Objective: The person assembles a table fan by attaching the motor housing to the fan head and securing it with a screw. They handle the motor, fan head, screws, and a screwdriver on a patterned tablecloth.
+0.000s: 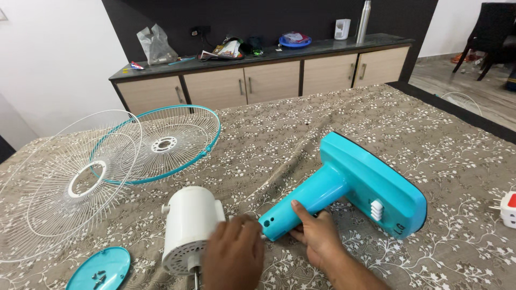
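Stand (352, 185): your right hand (317, 233) grips its neck; hold it steady. Left hand (234, 260) (fingers hidden, can't tell) meets the motor (188, 228); align squarely.

Against the back wall, on the dark stone top of the long cabinet (322, 47): a crumpled clear plastic bag (156, 45) near its left end, standing upright. Toward the middle of that top, a flat glossy printed packet (228, 50), white with colours, lying tilted. Further right, a small white box (342, 29).
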